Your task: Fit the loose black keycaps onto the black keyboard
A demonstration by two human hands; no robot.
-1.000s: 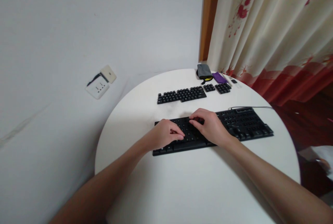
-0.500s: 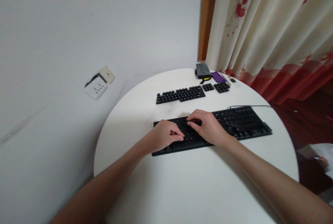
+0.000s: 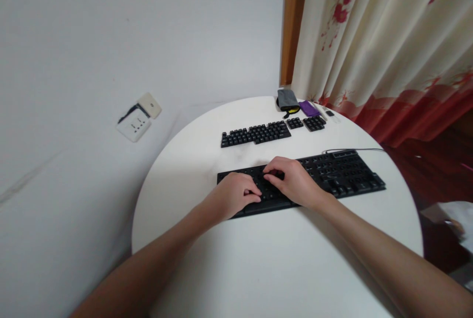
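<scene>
A black wired keyboard (image 3: 343, 172) lies across the middle of a round white table (image 3: 273, 264). My left hand (image 3: 234, 195) rests on its left part with fingers curled and thumb tip against the fingertips. Just to the right, touching the keys, my right hand (image 3: 293, 180) has its fingers bent and pinched together over the middle rows. What either hand holds is hidden. Behind the keyboard lies a long block of loose black keycaps (image 3: 255, 133), with two smaller keycap blocks (image 3: 309, 123) to its right.
At the table's far edge lie a grey pouch (image 3: 288, 99), a purple item (image 3: 309, 108) and small bits. A white wall with a socket plate (image 3: 135, 123) is at left. A cream and red curtain (image 3: 388, 52) hangs at right. The keyboard cable (image 3: 354, 150) runs right.
Both hands stay on the keyboard with fingers bent. My left hand has shifted slightly toward me, and the view has drifted a little.
</scene>
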